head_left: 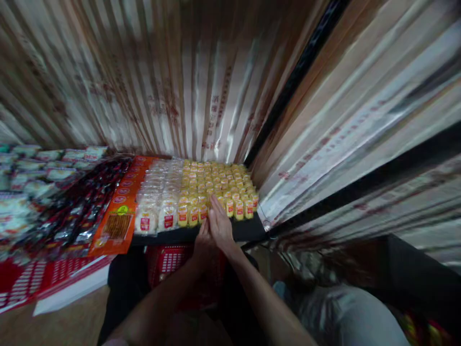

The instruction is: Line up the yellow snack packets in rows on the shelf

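Rows of small yellow packets with red labels [216, 180], their contents unclear, stand on a dark shelf [194, 234] in front of me. My right hand [220, 223] reaches over the front row, its fingers straight and close together, resting at or just above the packets. Just left of and below it, my left hand [204, 240] is against it, fingers pointing up toward the front packets. Nothing held shows in either hand; the space between the palms is hidden. Clear packets of pale, round food [156, 192] stand left of the yellow ones.
Orange snack packs [120, 206], dark shiny packets [84, 211] and white packets [39, 168] continue leftward. A red basket [173, 259] sits below the shelf, another red crate [54, 276] at left. Plastic-wrapped stacks [216, 96] rise behind; a black post [288, 91] stands right.
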`<state>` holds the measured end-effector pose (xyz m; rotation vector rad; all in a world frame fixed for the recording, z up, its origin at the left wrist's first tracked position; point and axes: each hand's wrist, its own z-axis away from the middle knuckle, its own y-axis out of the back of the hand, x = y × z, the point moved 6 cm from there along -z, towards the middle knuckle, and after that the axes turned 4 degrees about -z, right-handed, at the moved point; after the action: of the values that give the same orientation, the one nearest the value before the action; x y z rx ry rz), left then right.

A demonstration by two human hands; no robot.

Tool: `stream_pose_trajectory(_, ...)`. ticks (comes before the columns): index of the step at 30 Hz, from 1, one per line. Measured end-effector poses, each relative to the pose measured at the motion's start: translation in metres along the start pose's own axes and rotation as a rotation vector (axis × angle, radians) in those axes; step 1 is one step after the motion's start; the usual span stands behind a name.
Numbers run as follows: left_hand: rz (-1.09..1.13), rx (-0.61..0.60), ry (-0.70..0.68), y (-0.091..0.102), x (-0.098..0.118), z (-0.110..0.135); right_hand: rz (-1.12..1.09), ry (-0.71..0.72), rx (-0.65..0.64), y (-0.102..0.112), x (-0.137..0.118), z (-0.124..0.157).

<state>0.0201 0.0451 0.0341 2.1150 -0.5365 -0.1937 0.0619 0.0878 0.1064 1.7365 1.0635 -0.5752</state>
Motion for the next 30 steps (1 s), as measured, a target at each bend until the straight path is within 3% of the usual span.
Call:
stream_pose_trajectory(5, -0.087, -0.026, 0.094, 0.023, -0.031, 0.033, -0.111, -0.100, 0.011, -0.017, 0.021, 0.049)
stream_pose_trajectory(8, -0.153, -0.014, 0.141, 0.034, -0.054, 0.035, -0.156, -0.084, -0.007, -0.037, 0.021, 0.055)
stream_pose_trajectory(12, -0.183, -0.026, 0.074, 0.039, -0.068, 0.028, -0.164, -0.133, 0.018, -0.056, 0.024, 0.050)
stream_pose_trajectory(18, -0.153, -0.021, 0.087, 0.039, -0.065, 0.026, -0.095, -0.077, 0.063, -0.040, 0.024, 0.055)
stream_pose_trajectory(25, -0.154, 0.006, -0.108, 0.027, -0.040, 0.019, -0.110, -0.108, 0.043, -0.034, 0.034, 0.058)
stream_pose_trajectory(30, -0.158, -0.015, -0.115, 0.029, -0.041, 0.011, -0.123, -0.059, 0.045, -0.024, 0.033, 0.057)
